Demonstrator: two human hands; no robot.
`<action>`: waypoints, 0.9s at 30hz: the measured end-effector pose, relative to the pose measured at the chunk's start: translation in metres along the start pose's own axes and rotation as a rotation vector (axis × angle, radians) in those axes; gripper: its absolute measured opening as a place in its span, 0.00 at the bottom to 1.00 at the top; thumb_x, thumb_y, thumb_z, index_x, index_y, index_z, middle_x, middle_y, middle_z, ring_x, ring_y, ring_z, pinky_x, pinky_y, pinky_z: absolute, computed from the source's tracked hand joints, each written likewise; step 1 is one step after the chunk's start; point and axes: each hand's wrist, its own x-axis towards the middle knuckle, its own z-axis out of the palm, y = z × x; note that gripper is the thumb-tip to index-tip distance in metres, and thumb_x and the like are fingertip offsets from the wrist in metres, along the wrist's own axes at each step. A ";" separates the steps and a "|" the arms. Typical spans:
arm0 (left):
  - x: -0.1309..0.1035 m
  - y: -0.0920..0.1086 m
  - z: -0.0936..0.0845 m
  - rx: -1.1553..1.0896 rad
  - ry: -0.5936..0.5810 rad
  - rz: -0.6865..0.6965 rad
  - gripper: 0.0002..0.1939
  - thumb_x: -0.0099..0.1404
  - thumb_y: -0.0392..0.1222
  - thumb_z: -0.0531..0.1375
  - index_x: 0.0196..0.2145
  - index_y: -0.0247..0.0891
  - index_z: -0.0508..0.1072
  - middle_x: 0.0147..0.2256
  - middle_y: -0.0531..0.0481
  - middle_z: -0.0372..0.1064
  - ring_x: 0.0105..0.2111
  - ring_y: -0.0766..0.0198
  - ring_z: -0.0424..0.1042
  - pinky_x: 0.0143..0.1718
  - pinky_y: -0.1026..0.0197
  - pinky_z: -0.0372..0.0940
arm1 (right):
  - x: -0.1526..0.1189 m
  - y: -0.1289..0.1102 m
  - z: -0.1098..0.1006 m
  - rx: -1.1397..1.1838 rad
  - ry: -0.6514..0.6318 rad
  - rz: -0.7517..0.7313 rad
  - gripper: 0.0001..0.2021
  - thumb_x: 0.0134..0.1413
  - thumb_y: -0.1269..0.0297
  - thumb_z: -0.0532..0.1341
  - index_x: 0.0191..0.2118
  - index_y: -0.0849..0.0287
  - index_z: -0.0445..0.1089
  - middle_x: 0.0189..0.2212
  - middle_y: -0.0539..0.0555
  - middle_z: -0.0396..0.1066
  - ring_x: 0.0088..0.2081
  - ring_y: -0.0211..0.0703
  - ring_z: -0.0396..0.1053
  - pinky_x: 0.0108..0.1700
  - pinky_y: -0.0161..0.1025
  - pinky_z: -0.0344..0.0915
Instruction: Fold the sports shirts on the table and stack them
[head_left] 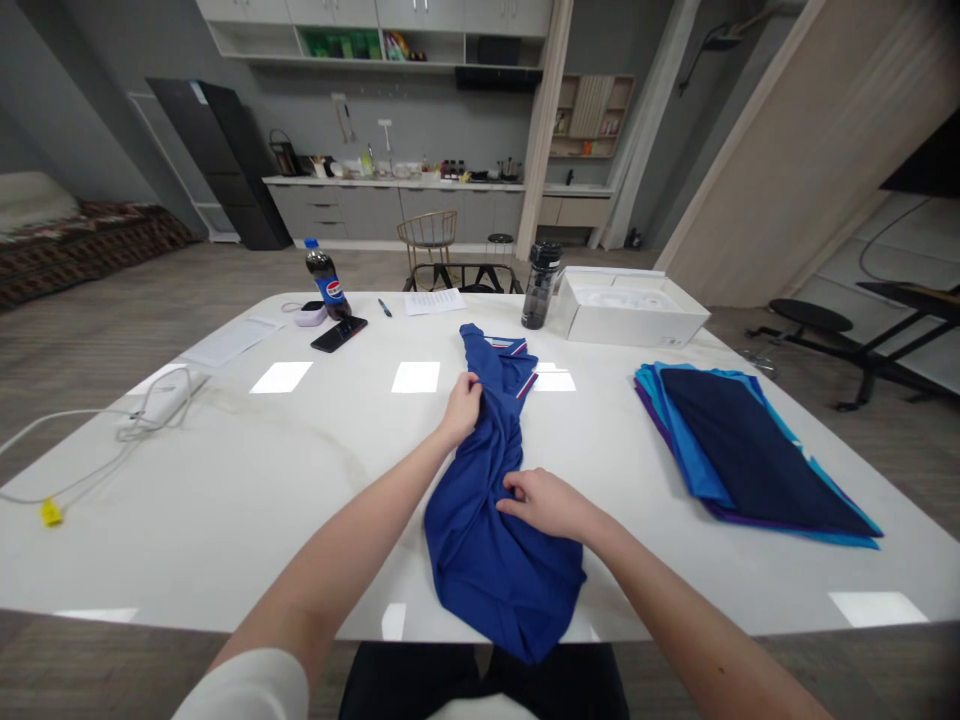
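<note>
The table [247, 470] at centre was smooth and glossy white; the blue shirt [491, 520] on it was soft matt cloth.

Royal-blue shirt [495, 540] with red-white striped collar [517, 352], white table [300, 470].
</note>
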 end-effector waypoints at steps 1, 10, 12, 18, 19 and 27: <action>-0.001 -0.005 -0.014 -0.162 0.077 -0.066 0.03 0.63 0.35 0.55 0.34 0.41 0.66 0.31 0.53 0.67 0.34 0.63 0.69 0.42 0.57 0.67 | 0.001 0.001 -0.001 0.021 -0.002 0.008 0.09 0.61 0.56 0.64 0.35 0.56 0.75 0.27 0.50 0.75 0.30 0.41 0.70 0.33 0.35 0.56; -0.017 -0.022 -0.138 0.234 0.371 0.057 0.08 0.59 0.33 0.56 0.37 0.41 0.70 0.38 0.48 0.70 0.40 0.59 0.72 0.47 0.53 0.68 | 0.022 -0.011 0.010 0.087 -0.014 -0.023 0.07 0.61 0.59 0.65 0.37 0.56 0.74 0.27 0.49 0.73 0.29 0.39 0.68 0.32 0.34 0.56; -0.016 -0.005 -0.120 0.450 0.095 0.335 0.11 0.64 0.34 0.55 0.42 0.42 0.72 0.43 0.47 0.71 0.46 0.58 0.72 0.52 0.53 0.66 | 0.027 -0.023 0.019 0.039 0.005 -0.039 0.07 0.62 0.58 0.64 0.38 0.56 0.73 0.29 0.50 0.74 0.30 0.39 0.69 0.32 0.34 0.55; -0.001 0.024 -0.024 0.878 -0.619 0.372 0.24 0.52 0.42 0.74 0.47 0.42 0.76 0.53 0.39 0.72 0.56 0.44 0.69 0.61 0.45 0.60 | 0.024 -0.045 0.033 -0.119 0.041 -0.049 0.12 0.66 0.53 0.60 0.45 0.55 0.73 0.34 0.54 0.76 0.36 0.45 0.73 0.35 0.36 0.55; 0.001 0.023 -0.013 0.893 -0.621 0.339 0.24 0.50 0.41 0.75 0.45 0.41 0.77 0.51 0.38 0.73 0.54 0.42 0.71 0.59 0.44 0.62 | 0.021 -0.043 0.033 -0.114 0.041 -0.046 0.13 0.67 0.52 0.59 0.45 0.55 0.73 0.33 0.54 0.76 0.35 0.45 0.73 0.35 0.36 0.56; 0.026 0.017 -0.028 0.501 -0.130 0.186 0.10 0.74 0.46 0.53 0.42 0.40 0.71 0.42 0.41 0.75 0.42 0.54 0.76 0.46 0.50 0.71 | 0.017 0.002 0.013 0.042 0.221 0.108 0.21 0.70 0.49 0.53 0.34 0.56 0.75 0.29 0.54 0.77 0.32 0.43 0.73 0.35 0.36 0.59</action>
